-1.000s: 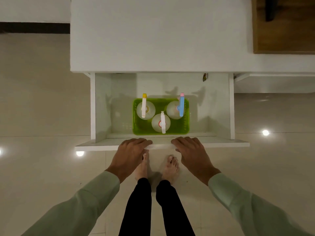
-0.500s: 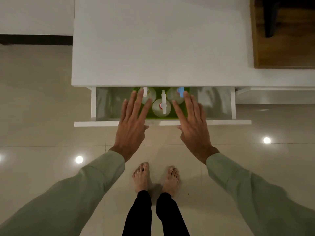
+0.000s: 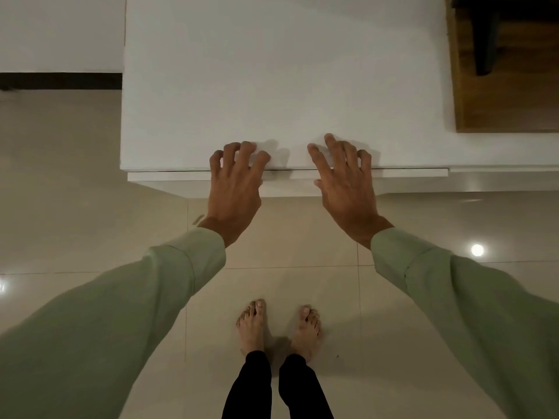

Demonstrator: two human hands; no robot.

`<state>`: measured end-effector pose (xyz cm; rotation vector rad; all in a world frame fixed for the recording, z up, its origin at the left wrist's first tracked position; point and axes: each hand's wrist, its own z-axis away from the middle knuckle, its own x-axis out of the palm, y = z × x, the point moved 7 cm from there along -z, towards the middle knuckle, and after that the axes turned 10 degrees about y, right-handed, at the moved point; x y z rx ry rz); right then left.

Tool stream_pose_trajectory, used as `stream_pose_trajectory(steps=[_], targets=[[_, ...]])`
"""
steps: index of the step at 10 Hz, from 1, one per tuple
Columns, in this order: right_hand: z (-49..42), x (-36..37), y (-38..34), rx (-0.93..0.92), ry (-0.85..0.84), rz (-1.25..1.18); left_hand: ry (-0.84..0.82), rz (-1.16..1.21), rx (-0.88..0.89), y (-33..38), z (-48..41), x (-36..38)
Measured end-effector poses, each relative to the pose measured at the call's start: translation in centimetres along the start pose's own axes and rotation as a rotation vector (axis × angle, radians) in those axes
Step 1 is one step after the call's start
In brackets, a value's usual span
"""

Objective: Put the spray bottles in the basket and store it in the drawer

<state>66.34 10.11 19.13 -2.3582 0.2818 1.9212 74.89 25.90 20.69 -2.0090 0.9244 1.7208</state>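
Observation:
The white drawer front [image 3: 169, 176] sits nearly flush under the white cabinet top [image 3: 272, 80], only a thin strip of it showing. The green basket and the spray bottles are hidden inside. My left hand [image 3: 234, 184] and my right hand [image 3: 344, 182] hover side by side over the drawer's front edge, fingers spread and curled, fingertips over the cabinet top. Neither hand holds anything.
My bare feet [image 3: 278, 328] stand on glossy beige floor tiles [image 3: 75, 207] in front of the cabinet. A brown wooden surface [image 3: 508, 86] with a dark object lies at the upper right. A white wall base with a dark strip [image 3: 57, 80] is at the upper left.
The drawer has slid in from wide open to almost shut, hiding the basket and bottles. Both hands followed it forward, then lifted with fingers spread above its front edge.

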Motion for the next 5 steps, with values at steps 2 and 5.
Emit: stream_pose_trajectory(steps=[2,5], targets=[[-1.6,-0.3,-0.2,0.024,0.052,0.086,0.076,-0.093,-0.032,0.3,-1.3,0.0],[-2.2,-3.6,-1.6,0.102,-0.158,-0.055,-0.155,0.013,-0.044,1.2,-1.9,-2.9]])
